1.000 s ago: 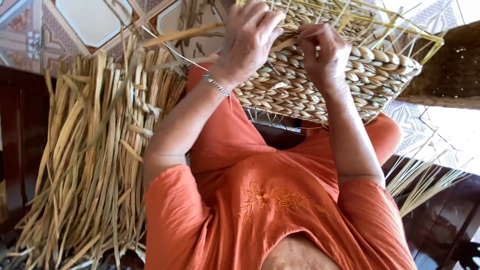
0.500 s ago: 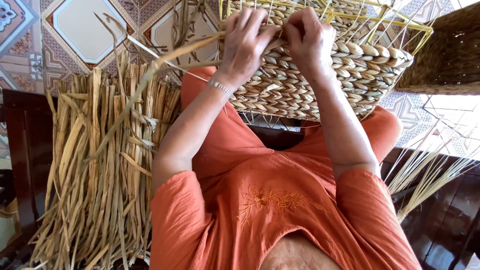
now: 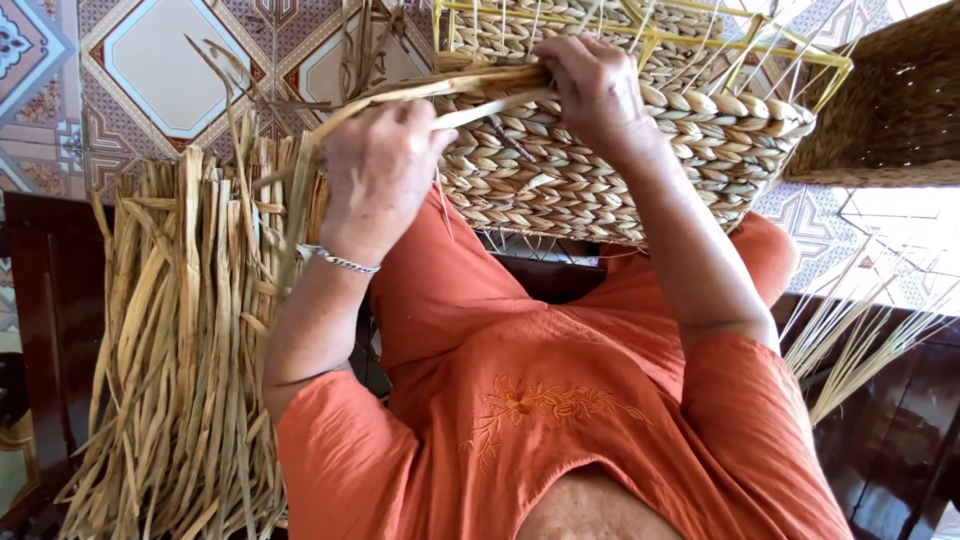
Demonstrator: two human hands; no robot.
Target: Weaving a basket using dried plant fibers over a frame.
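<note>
A half-woven straw basket (image 3: pixel 640 150) on a yellow wire frame (image 3: pixel 790 45) rests on my lap, against my orange clothes. My right hand (image 3: pixel 595 85) presses on the top woven row and pinches a flat straw strand (image 3: pixel 470 85) where it enters the weave. My left hand (image 3: pixel 380 170), a silver bracelet on its wrist, is closed around the same strands just left of the basket and holds them taut. The loose ends trail off to the left past this hand.
A thick bundle of dried reeds (image 3: pixel 180 350) lies at my left over a dark wooden seat (image 3: pixel 45 300). A darker woven basket (image 3: pixel 890 110) stands at the upper right. Thin pale straws (image 3: pixel 860 340) fan out at my right. Patterned floor tiles (image 3: pixel 170 60) show beyond.
My left hand has drawn back from the basket to the left and towards me, pulling the strands out. My right hand stays on the rim.
</note>
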